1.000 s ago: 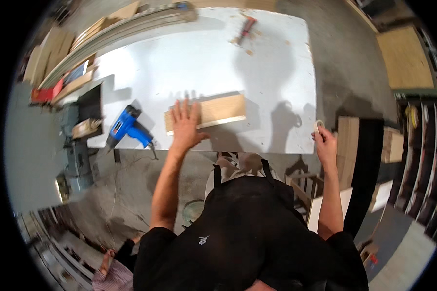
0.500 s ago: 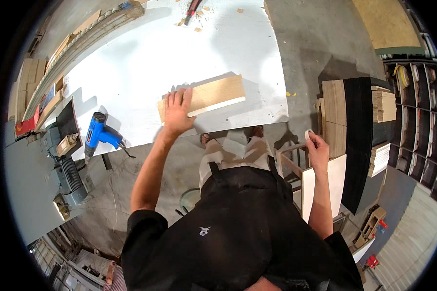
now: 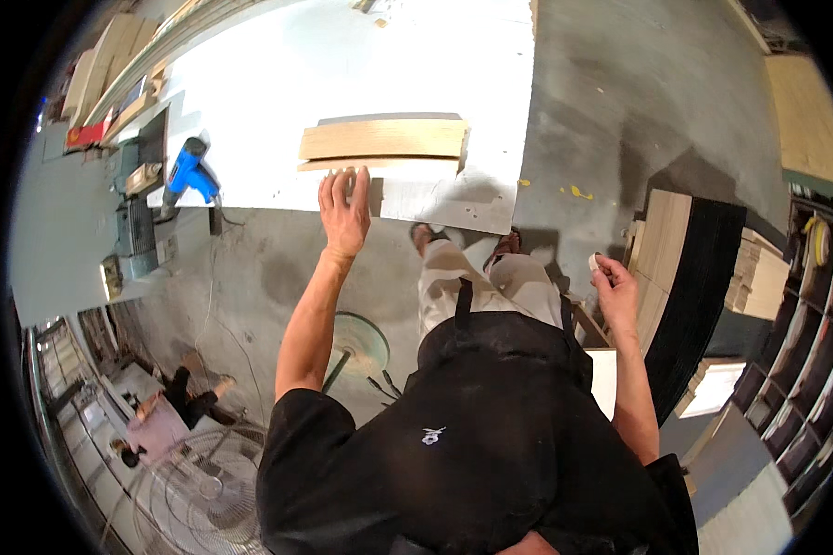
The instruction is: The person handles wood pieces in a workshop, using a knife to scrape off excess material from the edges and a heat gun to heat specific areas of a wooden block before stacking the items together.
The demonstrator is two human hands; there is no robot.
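A pale wooden board lies on the white work table. Along its near side runs a narrow wooden strip, with a dark gap between the two. At that near edge is my left hand, its fingers stretched forward and apart, fingertips at or just over the strip; whether they touch cannot be told. My right hand is raised off to the right, away from the table. Between its thumb and fingers it pinches a small pale, curled piece of strip, partly hidden by the fingers.
A blue heat gun lies at the left of the white table. Motors stand beyond it. Stacked boards and a shelf rack are on the right. A fan and another person are at lower left.
My left hand has drawn back off the board to its near edge. The board now lies straighter, with a dark gap showing along it. My right hand still pinches the pale piece. The view has shifted.
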